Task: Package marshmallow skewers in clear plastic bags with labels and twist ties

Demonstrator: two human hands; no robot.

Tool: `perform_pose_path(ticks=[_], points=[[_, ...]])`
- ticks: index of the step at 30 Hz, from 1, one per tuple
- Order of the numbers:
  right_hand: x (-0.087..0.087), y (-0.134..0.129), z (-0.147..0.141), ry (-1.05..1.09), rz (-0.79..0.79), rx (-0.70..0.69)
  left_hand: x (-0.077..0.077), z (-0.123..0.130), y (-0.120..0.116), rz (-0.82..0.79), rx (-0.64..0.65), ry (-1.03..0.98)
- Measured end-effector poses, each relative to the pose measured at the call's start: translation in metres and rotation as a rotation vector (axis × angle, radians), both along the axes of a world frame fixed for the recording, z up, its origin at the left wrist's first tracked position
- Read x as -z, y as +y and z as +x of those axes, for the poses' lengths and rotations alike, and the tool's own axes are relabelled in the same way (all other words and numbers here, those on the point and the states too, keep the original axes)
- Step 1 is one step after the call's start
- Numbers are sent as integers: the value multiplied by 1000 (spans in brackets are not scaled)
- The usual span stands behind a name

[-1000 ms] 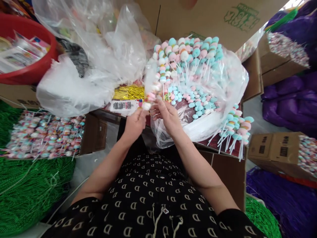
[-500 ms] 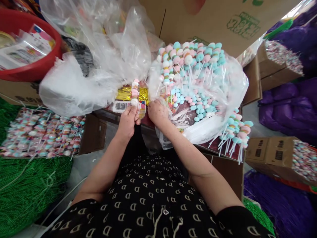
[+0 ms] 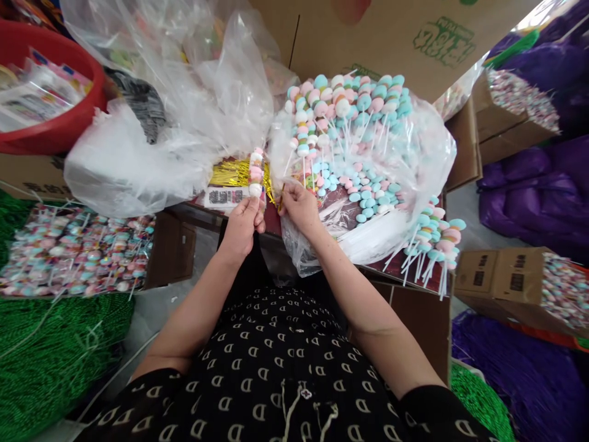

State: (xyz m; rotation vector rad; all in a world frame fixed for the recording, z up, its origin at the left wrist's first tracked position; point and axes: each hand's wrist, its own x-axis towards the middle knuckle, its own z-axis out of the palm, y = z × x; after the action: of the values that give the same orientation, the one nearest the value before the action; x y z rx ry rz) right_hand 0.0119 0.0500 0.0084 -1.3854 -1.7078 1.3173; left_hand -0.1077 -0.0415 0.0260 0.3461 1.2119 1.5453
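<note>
Upright in my left hand (image 3: 243, 226) is a wrapped candy skewer (image 3: 256, 172) of pink and white pieces, gripped at its lower end. My right hand (image 3: 299, 207), just to the right, pinches a thin gold twist tie (image 3: 281, 195). Behind my hands lies a bundle of gold ties (image 3: 234, 173) with printed packaging (image 3: 225, 196) in front of it. Candy skewers (image 3: 350, 101) in pink, blue and white rest on a clear plastic bag (image 3: 430, 147), above loose candies (image 3: 368, 196) and white sticks (image 3: 377, 239).
A red tub (image 3: 92, 104) stands at the upper left beside crumpled clear bags (image 3: 138, 166). Boxes of candy (image 3: 83, 245) flank the table (image 3: 396, 264) on both sides. More skewers (image 3: 442, 236) lie at its right edge. A large cardboard box (image 3: 391, 37) is behind.
My right hand has lifted slightly away from the gold bundle and now shows a gold tie between its fingertips. My left hand still holds the skewer, now a little farther right.
</note>
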Motion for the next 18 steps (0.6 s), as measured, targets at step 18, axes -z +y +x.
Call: perform_pose_path(ticks=[18], points=[[1,-8,2,74,388,44,5,17,8,24,7,100]])
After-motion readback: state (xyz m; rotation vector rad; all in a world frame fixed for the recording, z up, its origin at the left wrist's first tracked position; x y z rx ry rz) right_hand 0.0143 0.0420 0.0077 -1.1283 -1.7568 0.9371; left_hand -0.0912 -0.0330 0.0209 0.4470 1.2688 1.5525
